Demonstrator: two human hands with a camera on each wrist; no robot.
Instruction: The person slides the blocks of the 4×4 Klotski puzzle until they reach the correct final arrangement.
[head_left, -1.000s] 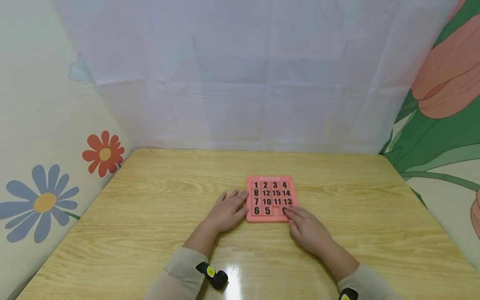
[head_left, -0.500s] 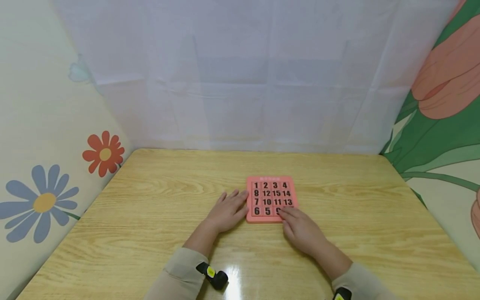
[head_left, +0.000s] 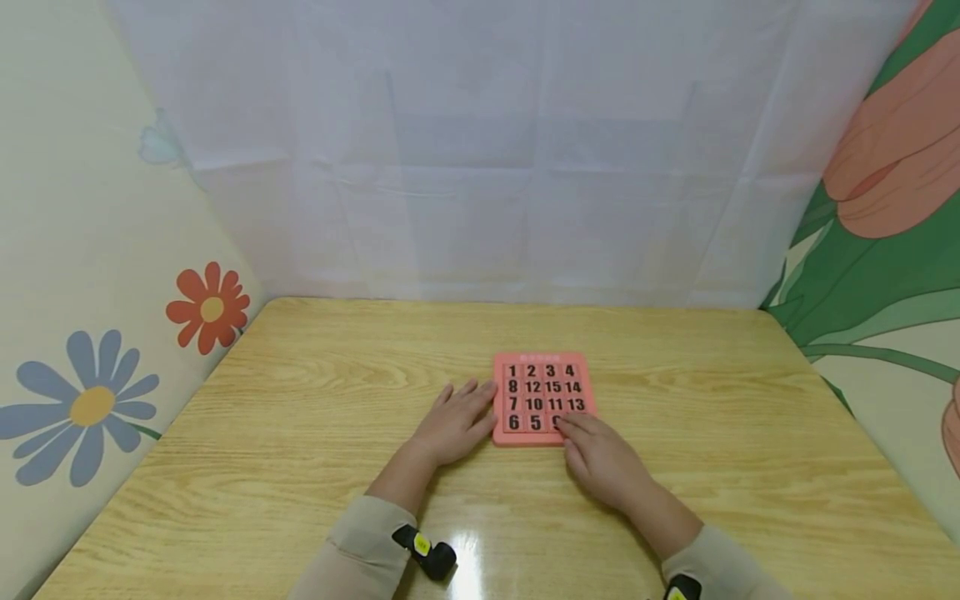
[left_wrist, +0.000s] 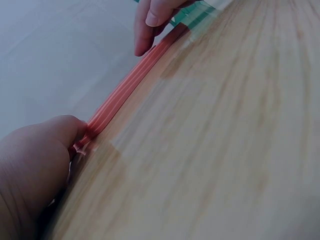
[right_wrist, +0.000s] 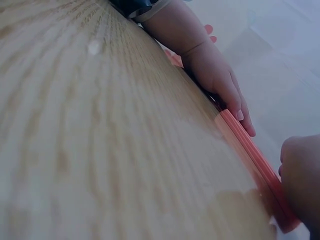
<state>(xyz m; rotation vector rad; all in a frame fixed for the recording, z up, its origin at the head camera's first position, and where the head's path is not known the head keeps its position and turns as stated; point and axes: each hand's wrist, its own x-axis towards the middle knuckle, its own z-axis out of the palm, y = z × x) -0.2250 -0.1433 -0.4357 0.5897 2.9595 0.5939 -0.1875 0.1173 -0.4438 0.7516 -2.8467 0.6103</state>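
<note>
A pink sliding number puzzle (head_left: 577,357) lies flat on the table, its black-numbered tiles in rows. Along its left edge rests my left hand (head_left: 453,425), fingers extended and fingertips against the frame. In the left wrist view, the thumb (left_wrist: 70,129) of that hand meets the near left corner. My right hand (head_left: 609,462) reaches over the near right corner, with its fingertips on the 9 tile (head_left: 556,422) in the bottom row. Its fingers cover part of the 9 and the last place of that row. The right wrist view shows both hands at the puzzle's side (right_wrist: 250,150).
The wood-grain table (head_left: 337,358) spreads around the puzzle on all sides. A white cloth (head_left: 480,167) hangs behind the table's far edge. Flower-printed walls (head_left: 75,208) stand at left and right. Each cuff carries a black strap camera, the left one (head_left: 435,557) close over the table.
My right hand has moved left, sliding the 9 tile from the row's right end to beside the 5, then stayed there. The left hand has not moved.
</note>
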